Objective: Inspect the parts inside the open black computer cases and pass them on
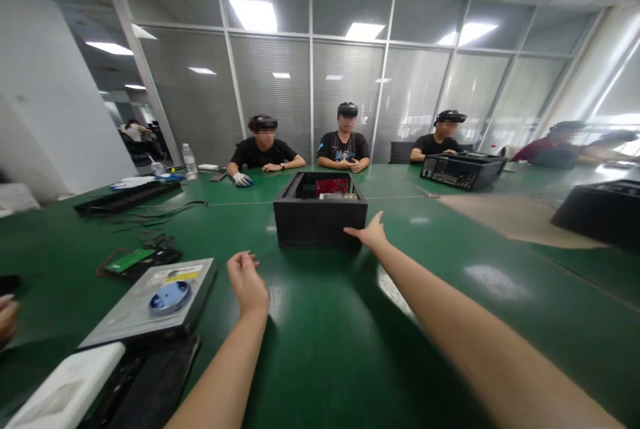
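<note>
A black computer case lies on the green table in front of me, its top uncovered and a red board visible inside. My right hand is at the case's right front corner, fingers spread, one digit lying across the front panel. Short of the case and to its left, my left hand hangs over the table with loosely curled fingers and nothing in it. Left of that hand is a silver optical drive with a round blue tape-like ring on top.
A white box-like object and a green circuit board lie at left, near a long black panel and cables. Several people sit around the table. Another case stands far right, beside brown cardboard. Someone's hand shows at the left edge.
</note>
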Action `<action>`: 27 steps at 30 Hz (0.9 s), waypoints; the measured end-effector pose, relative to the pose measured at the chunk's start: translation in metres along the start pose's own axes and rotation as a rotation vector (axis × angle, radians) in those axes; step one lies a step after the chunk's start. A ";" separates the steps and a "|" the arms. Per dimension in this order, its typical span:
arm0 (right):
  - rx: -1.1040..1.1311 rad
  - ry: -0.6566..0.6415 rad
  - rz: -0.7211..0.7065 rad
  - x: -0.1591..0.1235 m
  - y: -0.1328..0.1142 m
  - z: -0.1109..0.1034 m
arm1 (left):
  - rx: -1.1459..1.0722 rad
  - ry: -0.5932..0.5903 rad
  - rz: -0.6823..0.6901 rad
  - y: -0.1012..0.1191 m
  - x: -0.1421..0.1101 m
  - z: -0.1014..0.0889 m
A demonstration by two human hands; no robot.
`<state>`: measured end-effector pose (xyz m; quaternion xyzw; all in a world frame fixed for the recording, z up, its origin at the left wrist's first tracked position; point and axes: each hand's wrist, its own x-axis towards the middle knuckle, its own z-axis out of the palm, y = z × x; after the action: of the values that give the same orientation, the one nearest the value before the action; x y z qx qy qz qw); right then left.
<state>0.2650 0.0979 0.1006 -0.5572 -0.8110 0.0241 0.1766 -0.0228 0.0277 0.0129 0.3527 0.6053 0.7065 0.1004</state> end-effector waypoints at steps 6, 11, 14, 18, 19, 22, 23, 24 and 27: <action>0.115 -0.023 0.125 0.054 -0.095 0.088 | 0.134 -0.270 0.200 -0.007 -0.009 0.009; 0.328 -0.131 -0.218 0.015 -0.110 0.116 | 0.166 -0.341 0.231 -0.011 -0.006 0.015; 0.396 -0.113 -0.244 -0.008 -0.091 0.094 | 0.156 -0.317 0.266 -0.012 -0.005 0.017; 0.353 -0.088 -0.254 -0.051 -0.048 0.059 | 0.153 -0.315 0.283 -0.013 -0.002 0.017; 0.336 -0.095 -0.240 -0.064 -0.034 0.052 | 0.160 -0.323 0.284 -0.013 -0.001 0.017; 0.270 -0.066 -0.177 -0.104 0.019 0.031 | 0.180 -0.351 0.286 -0.011 -0.001 0.016; 0.247 -0.026 -0.151 -0.116 0.039 0.025 | 0.188 -0.362 0.287 -0.010 -0.002 0.016; 0.231 0.029 -0.120 -0.128 0.061 0.020 | 0.196 -0.377 0.290 -0.008 -0.003 0.015; 0.274 0.235 0.025 -0.152 0.122 0.007 | 0.212 -0.445 0.300 -0.003 -0.009 0.015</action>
<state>0.4199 0.0064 0.0256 -0.5370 -0.7669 0.0715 0.3442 -0.0074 0.0352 0.0064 0.5932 0.5797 0.5517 0.0875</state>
